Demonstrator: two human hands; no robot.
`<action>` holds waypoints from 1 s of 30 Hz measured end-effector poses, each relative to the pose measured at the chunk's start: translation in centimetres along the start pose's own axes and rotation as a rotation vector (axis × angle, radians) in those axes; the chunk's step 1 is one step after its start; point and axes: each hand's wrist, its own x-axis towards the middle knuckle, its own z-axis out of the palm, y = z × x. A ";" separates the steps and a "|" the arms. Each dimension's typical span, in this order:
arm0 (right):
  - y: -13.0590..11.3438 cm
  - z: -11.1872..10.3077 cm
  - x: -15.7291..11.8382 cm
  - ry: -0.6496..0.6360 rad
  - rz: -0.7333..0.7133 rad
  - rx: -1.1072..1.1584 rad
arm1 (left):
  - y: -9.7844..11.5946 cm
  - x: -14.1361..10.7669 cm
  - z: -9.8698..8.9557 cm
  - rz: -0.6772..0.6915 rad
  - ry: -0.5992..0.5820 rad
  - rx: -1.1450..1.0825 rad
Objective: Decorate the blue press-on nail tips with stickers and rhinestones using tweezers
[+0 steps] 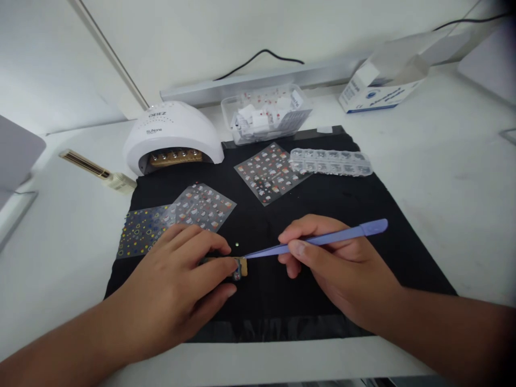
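My left hand (181, 279) is closed over a small tan block (244, 267), its fingers pressing it down on the black mat (282, 301). A dark, glossy decorated piece (237, 270), perhaps a false nail, shows beside the index fingertip; most of it is hidden. Pinched in my right hand (326, 250) are purple tweezers (330, 237), slanting down to the left. Their tip meets or hovers just over the block's upper edge; I cannot tell which. A tiny shiny gem (237, 244) lies on the mat just beyond the block.
A white nail lamp (173, 126) holds a tan stand (177, 157) with several metal posts. Sticker sheets (268, 174) lie on the mat near a clear compartment case (330, 163). Behind are a plastic tub (266, 115) and an open carton (382, 88). A gold-capped bottle (99, 171) lies left.
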 end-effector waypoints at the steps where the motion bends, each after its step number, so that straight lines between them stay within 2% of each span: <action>1: 0.0 0.0 0.0 0.005 0.002 0.011 | 0.0 0.0 0.0 -0.002 0.001 0.000; 5: -0.1 0.0 0.2 0.015 0.004 0.080 | 0.1 0.0 0.0 -0.005 -0.001 -0.010; 11: -0.2 -0.7 0.7 0.056 -0.055 0.156 | 0.1 -0.2 -0.3 -0.017 0.089 -0.038; 17: -0.3 -0.9 1.0 0.090 -0.085 0.112 | 0.2 0.1 -0.1 0.033 0.043 0.002; 21: -0.4 -0.8 1.2 0.095 -0.080 0.124 | 0.1 0.3 0.0 0.082 0.062 0.037; 30: -0.4 -1.1 1.4 0.096 -0.116 0.145 | 0.1 0.4 0.0 0.099 0.085 0.077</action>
